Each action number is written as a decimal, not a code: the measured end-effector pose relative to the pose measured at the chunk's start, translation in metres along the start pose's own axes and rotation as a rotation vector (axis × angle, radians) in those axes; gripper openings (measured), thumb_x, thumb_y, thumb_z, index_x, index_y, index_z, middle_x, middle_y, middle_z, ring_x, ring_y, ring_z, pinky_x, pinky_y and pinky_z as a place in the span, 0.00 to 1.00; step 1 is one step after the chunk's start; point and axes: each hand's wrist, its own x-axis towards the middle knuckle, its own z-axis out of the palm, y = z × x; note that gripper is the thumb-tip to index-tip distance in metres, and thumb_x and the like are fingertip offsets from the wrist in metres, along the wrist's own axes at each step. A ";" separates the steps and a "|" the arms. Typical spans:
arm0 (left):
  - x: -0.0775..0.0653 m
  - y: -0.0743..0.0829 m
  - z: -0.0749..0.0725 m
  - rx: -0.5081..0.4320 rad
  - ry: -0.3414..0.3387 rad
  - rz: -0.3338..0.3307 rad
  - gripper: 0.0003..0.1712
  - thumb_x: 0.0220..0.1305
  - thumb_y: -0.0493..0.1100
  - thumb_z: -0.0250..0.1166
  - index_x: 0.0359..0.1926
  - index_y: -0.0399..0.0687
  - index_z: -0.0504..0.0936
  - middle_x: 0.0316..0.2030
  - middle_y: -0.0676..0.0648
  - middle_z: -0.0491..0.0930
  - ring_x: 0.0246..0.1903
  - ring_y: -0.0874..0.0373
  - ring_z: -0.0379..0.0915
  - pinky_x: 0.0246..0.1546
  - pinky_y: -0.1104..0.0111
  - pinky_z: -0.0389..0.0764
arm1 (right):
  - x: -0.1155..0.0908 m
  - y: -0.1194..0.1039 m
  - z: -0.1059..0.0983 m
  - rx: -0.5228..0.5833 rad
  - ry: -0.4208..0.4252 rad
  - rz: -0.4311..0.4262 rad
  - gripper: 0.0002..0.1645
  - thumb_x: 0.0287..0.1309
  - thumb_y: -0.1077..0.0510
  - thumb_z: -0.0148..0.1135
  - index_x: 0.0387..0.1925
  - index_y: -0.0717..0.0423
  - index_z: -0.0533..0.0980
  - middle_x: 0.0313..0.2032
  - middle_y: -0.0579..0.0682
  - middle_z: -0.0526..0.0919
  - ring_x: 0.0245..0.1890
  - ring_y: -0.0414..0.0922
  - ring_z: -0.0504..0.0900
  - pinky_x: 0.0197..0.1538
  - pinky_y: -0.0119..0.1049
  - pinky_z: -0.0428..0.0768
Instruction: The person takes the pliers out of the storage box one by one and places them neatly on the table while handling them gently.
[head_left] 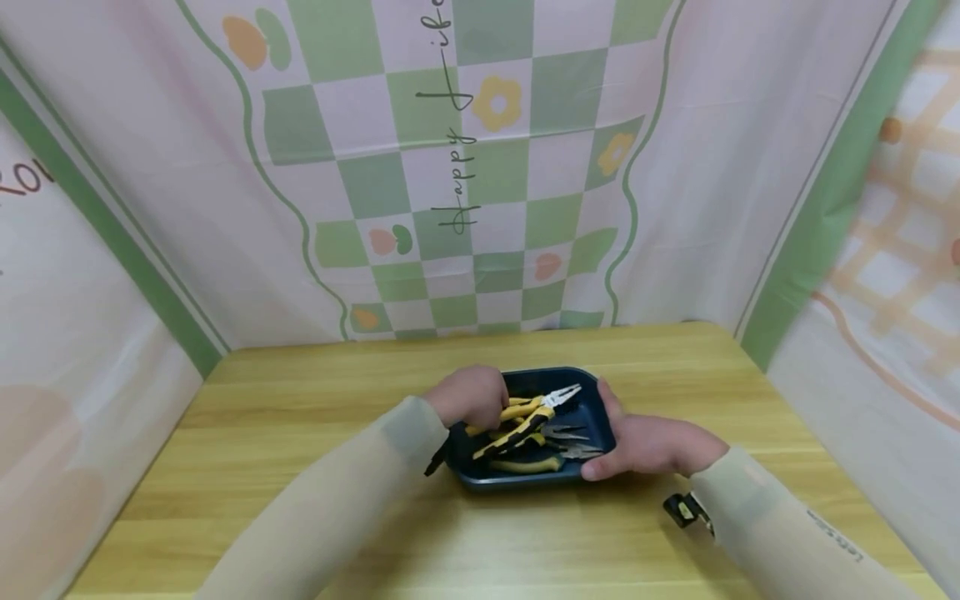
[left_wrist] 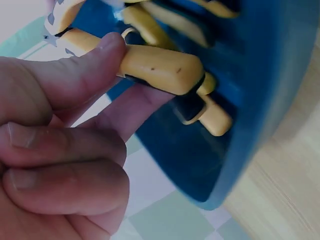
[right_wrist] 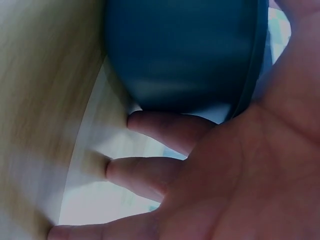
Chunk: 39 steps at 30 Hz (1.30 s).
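Note:
My left hand (head_left: 476, 398) reaches over the left side of a dark blue tray (head_left: 465, 479). Its thumb and forefinger pinch a yellow-and-black handle of the combination pliers (head_left: 561, 397), whose metal nose points to the far right above the other tools. In the left wrist view, that pliers handle (left_wrist: 160, 67) shows between thumb and finger. More pliers (head_left: 577, 451) with yellow grips lie in the tray, partly overlapped. At the tray's right end my right hand (head_left: 652, 443) touches the outside wall, thumb near the front corner. The right wrist view shows its fingers (right_wrist: 170, 130) straight and spread.
The tray stands on a wooden table (head_left: 300, 400). Behind the table hangs a patterned curtain (head_left: 495, 183), with more cloth at both sides. A black strap piece (head_left: 686, 508) hangs by the right sleeve.

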 end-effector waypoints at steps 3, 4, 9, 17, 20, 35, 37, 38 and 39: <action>-0.004 -0.005 -0.004 -0.067 0.021 -0.001 0.15 0.58 0.44 0.67 0.48 0.54 0.84 0.45 0.58 0.79 0.41 0.63 0.73 0.44 0.69 0.74 | -0.001 -0.001 0.002 -0.014 -0.007 0.002 0.82 0.39 0.36 0.72 0.67 0.55 0.17 0.64 0.76 0.49 0.61 0.60 0.61 0.62 0.56 0.53; -0.005 -0.006 -0.006 -0.073 0.026 0.004 0.15 0.58 0.44 0.67 0.48 0.53 0.84 0.45 0.57 0.79 0.42 0.63 0.73 0.45 0.69 0.73 | -0.001 -0.001 0.003 -0.021 -0.007 0.001 0.82 0.39 0.36 0.72 0.67 0.55 0.17 0.64 0.76 0.49 0.60 0.60 0.62 0.62 0.56 0.54; -0.011 -0.014 -0.012 -0.127 0.040 0.005 0.16 0.57 0.46 0.67 0.48 0.52 0.83 0.47 0.56 0.79 0.47 0.60 0.73 0.47 0.68 0.72 | 0.000 -0.001 0.004 -0.036 -0.004 -0.008 0.82 0.40 0.36 0.72 0.67 0.56 0.18 0.64 0.76 0.50 0.58 0.57 0.65 0.62 0.55 0.55; -0.019 -0.038 -0.019 -0.408 0.062 0.009 0.15 0.56 0.43 0.68 0.46 0.50 0.84 0.46 0.53 0.79 0.40 0.59 0.75 0.43 0.64 0.75 | -0.002 -0.002 0.003 -0.037 -0.006 -0.015 0.81 0.41 0.36 0.71 0.67 0.57 0.18 0.65 0.76 0.46 0.60 0.59 0.63 0.62 0.55 0.55; -0.023 -0.051 -0.020 -0.536 0.064 0.009 0.14 0.56 0.42 0.68 0.45 0.49 0.85 0.39 0.53 0.80 0.30 0.60 0.74 0.35 0.66 0.75 | -0.002 -0.002 0.003 -0.040 -0.010 -0.008 0.80 0.41 0.36 0.71 0.67 0.57 0.18 0.65 0.76 0.47 0.59 0.58 0.64 0.61 0.55 0.55; -0.048 -0.131 -0.006 -0.737 0.085 -0.226 0.08 0.61 0.46 0.63 0.37 0.48 0.83 0.33 0.47 0.81 0.17 0.58 0.57 0.18 0.69 0.59 | 0.000 0.001 0.005 -0.035 -0.013 -0.016 0.80 0.42 0.36 0.70 0.67 0.54 0.17 0.66 0.74 0.44 0.56 0.55 0.68 0.61 0.54 0.57; -0.051 -0.141 0.000 -0.684 0.085 -0.255 0.09 0.62 0.46 0.62 0.33 0.45 0.83 0.32 0.47 0.80 0.18 0.58 0.59 0.17 0.69 0.61 | 0.000 0.001 0.005 -0.037 -0.014 -0.011 0.80 0.42 0.35 0.70 0.67 0.54 0.17 0.66 0.75 0.46 0.57 0.56 0.67 0.61 0.55 0.57; -0.053 -0.146 0.003 -0.658 0.085 -0.272 0.09 0.62 0.46 0.62 0.32 0.44 0.83 0.32 0.47 0.80 0.18 0.58 0.60 0.18 0.69 0.62 | 0.000 0.001 0.005 -0.039 -0.013 -0.008 0.80 0.42 0.35 0.70 0.67 0.55 0.17 0.65 0.75 0.47 0.58 0.56 0.67 0.61 0.55 0.57; -0.054 -0.150 0.006 -0.641 0.086 -0.295 0.09 0.62 0.45 0.63 0.30 0.45 0.83 0.31 0.48 0.80 0.19 0.58 0.62 0.18 0.69 0.63 | 0.000 0.000 0.005 -0.041 -0.012 -0.005 0.80 0.42 0.35 0.70 0.67 0.55 0.17 0.65 0.75 0.48 0.58 0.57 0.66 0.61 0.55 0.57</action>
